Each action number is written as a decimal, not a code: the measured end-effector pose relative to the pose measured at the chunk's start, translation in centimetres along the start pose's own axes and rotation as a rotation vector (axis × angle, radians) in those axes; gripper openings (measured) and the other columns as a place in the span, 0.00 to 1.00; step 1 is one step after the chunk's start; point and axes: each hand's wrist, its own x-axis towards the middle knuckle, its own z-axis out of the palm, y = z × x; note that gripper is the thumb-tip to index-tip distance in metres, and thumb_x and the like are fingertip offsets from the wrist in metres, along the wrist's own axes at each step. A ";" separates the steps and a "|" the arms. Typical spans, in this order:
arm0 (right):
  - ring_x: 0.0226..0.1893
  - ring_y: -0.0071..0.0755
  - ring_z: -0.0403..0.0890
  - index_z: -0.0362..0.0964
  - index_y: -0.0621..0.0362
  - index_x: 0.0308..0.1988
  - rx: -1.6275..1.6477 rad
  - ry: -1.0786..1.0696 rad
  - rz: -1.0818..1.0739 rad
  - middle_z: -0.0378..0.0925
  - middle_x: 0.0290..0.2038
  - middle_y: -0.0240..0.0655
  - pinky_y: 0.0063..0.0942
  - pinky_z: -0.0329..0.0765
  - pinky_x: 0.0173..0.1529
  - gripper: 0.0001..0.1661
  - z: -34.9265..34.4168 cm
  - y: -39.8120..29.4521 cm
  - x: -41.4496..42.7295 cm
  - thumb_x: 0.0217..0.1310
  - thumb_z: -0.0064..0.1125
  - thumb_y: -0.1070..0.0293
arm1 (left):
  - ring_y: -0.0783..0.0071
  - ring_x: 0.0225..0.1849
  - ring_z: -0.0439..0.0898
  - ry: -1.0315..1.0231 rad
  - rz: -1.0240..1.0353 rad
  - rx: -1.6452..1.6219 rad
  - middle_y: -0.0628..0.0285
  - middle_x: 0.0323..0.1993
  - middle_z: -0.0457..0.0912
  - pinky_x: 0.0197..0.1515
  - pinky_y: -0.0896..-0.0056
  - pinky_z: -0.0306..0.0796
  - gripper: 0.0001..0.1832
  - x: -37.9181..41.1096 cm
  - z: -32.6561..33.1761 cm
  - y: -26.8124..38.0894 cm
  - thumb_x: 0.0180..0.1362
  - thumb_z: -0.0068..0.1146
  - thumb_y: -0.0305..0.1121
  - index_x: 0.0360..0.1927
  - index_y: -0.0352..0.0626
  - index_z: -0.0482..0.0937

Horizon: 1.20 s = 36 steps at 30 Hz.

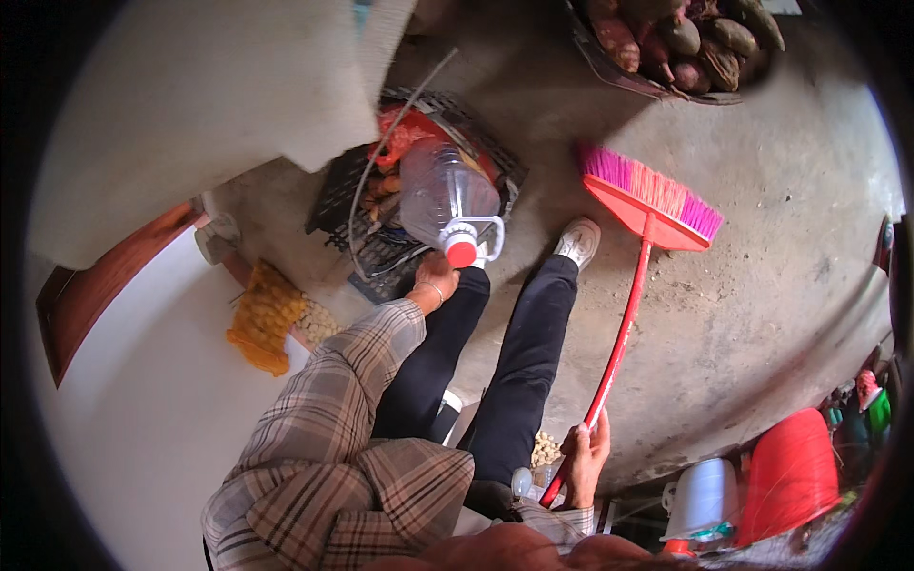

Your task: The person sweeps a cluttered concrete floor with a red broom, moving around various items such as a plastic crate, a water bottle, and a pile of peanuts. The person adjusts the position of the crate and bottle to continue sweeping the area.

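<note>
My right hand is closed round the red handle of a broom, whose pink and purple bristles lie on the concrete floor beyond my feet. My left hand is just below the red cap of a large clear plastic bottle with a white carrying handle. The bottle hides part of its fingers, so whether they grip it cannot be told. Under and around the bottle is a black plastic crate holding a red plastic bag and orange-brown roots or similar things. A thin curved rod or cord crosses the crate.
A basket of sweet potatoes stands at the top right. At the left, an orange mesh bag is beside pale bulbs or nuts near a white surface. A red plastic container and a pale blue one sit at lower right.
</note>
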 end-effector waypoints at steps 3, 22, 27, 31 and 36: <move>0.16 0.14 0.62 0.51 0.57 0.64 0.001 -0.047 -0.036 0.63 0.21 0.24 0.15 0.60 0.19 0.31 0.2 0.1 -1.5 0.63 0.48 0.73 | 0.46 0.51 0.72 0.139 0.115 -0.200 0.45 0.48 0.74 0.52 0.55 0.67 0.19 -4.3 -3.9 -0.8 0.50 0.57 0.34 0.45 0.38 0.73; 0.16 0.18 0.67 0.55 0.55 0.62 0.114 -0.070 -0.201 0.67 0.21 0.27 0.18 0.67 0.19 0.29 2.3 -0.3 -14.6 0.61 0.46 0.74 | 0.53 0.61 0.64 1.533 0.624 0.511 0.55 0.62 0.64 0.61 0.53 0.55 0.31 -15.5 -64.7 2.7 0.52 0.58 0.45 0.60 0.52 0.67; 0.16 0.18 0.66 0.55 0.56 0.62 0.056 -0.047 -0.234 0.64 0.19 0.25 0.18 0.66 0.20 0.28 1.3 -2.9 -14.7 0.62 0.48 0.71 | 0.45 0.67 0.54 1.631 0.655 0.613 0.50 0.66 0.56 0.66 0.43 0.44 0.37 -12.4 -67.5 3.8 0.48 0.58 0.40 0.64 0.48 0.60; 0.17 0.17 0.66 0.54 0.56 0.62 0.057 -0.041 -0.125 0.66 0.21 0.25 0.17 0.66 0.20 0.29 0.0 -2.3 -12.4 0.62 0.47 0.72 | 0.45 0.67 0.54 1.534 0.693 0.596 0.48 0.66 0.56 0.66 0.45 0.47 0.35 -12.0 -65.4 1.5 0.50 0.56 0.37 0.63 0.46 0.61; 0.17 0.16 0.66 0.54 0.56 0.62 0.106 -0.019 -0.048 0.67 0.23 0.26 0.16 0.65 0.20 0.29 -0.3 -2.8 -11.9 0.62 0.47 0.72 | 0.46 0.66 0.55 1.539 0.748 0.606 0.47 0.66 0.55 0.65 0.53 0.51 0.35 -11.5 -66.0 1.2 0.50 0.57 0.39 0.63 0.46 0.61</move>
